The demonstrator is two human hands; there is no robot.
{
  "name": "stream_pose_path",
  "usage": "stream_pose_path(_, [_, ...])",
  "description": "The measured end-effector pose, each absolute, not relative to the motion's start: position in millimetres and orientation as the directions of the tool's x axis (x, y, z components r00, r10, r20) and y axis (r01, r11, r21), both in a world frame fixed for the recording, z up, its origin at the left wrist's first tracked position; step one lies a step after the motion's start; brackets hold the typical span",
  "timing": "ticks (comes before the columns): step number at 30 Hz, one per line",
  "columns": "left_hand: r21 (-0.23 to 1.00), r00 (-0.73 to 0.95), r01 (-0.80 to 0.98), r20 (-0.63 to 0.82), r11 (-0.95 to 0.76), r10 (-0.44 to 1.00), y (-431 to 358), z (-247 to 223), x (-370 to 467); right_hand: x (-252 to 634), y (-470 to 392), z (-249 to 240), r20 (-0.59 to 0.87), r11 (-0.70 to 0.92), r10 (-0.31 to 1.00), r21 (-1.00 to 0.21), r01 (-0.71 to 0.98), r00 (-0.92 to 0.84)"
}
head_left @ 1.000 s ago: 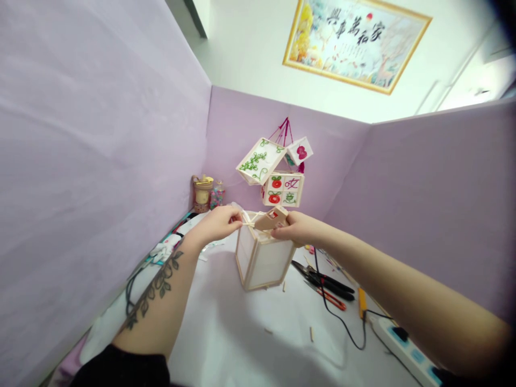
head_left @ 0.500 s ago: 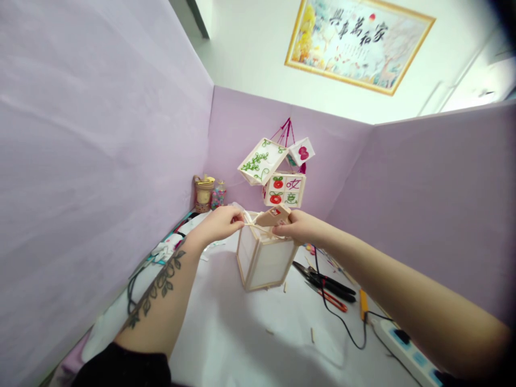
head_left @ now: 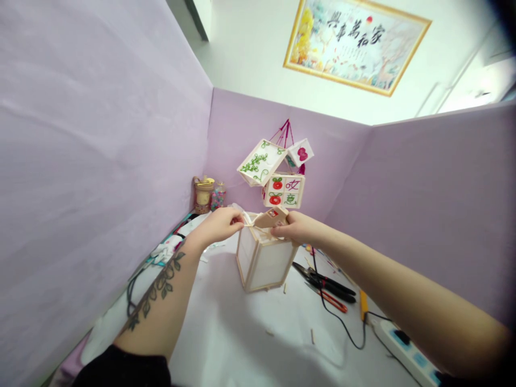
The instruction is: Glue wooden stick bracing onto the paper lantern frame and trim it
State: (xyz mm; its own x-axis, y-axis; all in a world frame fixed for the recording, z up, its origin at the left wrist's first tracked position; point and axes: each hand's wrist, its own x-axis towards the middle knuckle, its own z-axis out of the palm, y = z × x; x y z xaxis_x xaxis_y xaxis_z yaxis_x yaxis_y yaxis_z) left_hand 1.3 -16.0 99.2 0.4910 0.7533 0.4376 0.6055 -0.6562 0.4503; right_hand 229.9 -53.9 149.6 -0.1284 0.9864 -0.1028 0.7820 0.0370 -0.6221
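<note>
A box-shaped lantern (head_left: 271, 264) with a pale wooden frame and white panels stands upright on the white table. At its upper left corner, the fingertips of my left hand (head_left: 226, 221) are pinched on a thin wooden stick (head_left: 249, 224) lying at the top edge. My right hand (head_left: 296, 227) is wrapped round a beige glue gun (head_left: 271, 217) with a red mark on its side. The gun's tapered nozzle points left, close to the stick near my left fingertips. Whether the nozzle touches the wood, I cannot tell.
Decorated lanterns (head_left: 284, 191) hang at the back partition. Black-handled pliers (head_left: 330, 285), an orange-handled cutter (head_left: 334, 302), a black cable (head_left: 336, 317) and a power strip (head_left: 409, 349) lie at right. Jars (head_left: 203, 194) stand back left. Short wooden bits (head_left: 312, 336) are scattered in front.
Almost nothing differs. My right hand and the glue gun have shifted very slightly left; my left hand keeps its place at the lantern's corner.
</note>
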Motion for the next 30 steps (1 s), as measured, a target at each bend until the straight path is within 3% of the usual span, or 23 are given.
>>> stream_pose_path(5, [0.456, 0.489, 0.603, 0.437, -0.655, 0.755, -16.2, 98.6, 1.5, 228.9, -54.3, 151.0, -0.081, 0.074, 0.983, -0.649, 0.757, -0.166])
stream_pose_path(14, [0.464, 0.482, 0.604, 0.435, -0.648, 0.761, -16.7, 99.3, 1.6, 219.5, -56.8, 153.4, -0.110, 0.037, 0.987, -0.566, 0.824, -0.120])
stream_pose_path(30, [0.470, 0.483, 0.603, 0.428, -0.644, 0.764, -18.1, 101.2, 1.7, 221.3, -56.1, 152.7, -0.111, 0.045, 0.986, -0.540, 0.840, -0.124])
